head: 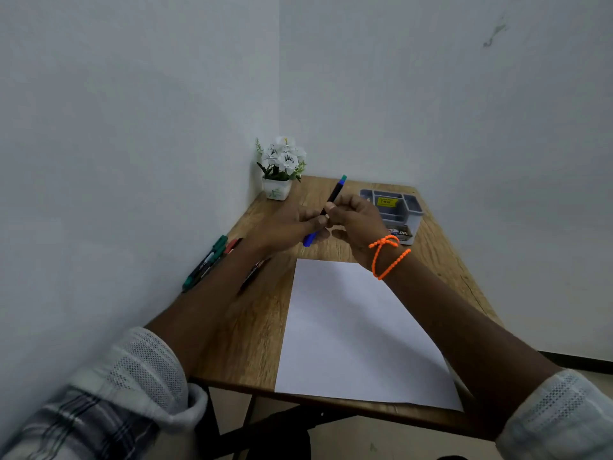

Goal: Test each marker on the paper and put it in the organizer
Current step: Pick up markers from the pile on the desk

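Right now both hands meet above the far half of the bench (252, 327), sharing one marker (333, 195): the right hand (356, 220) pinches the dark barrel near its middle, fingertips pressed together around it, while the left hand (292, 224) closes on the lower end, where a blue piece (310, 239), likely the cap, pokes out below the fingers. The marker's long axis runs diagonally, its teal-tipped end up and away towards the far wall, its blue end down towards the person. Pulling along that slant is, I judge, what the next move calls for, hands parting so the tip comes free. The paper (348, 327) lies flat, smooth and blank just on the near side of the grip, nearer the right arm. The organizer (394, 210), a grey plastic box with open compartments and a yellow label, stands just beyond the right hand. More markers (207, 260), slim with green and red ends, lie under and beside the left forearm along the wall. A small pot of white flowers (280, 167) sits in the corner on the wood-grain top.
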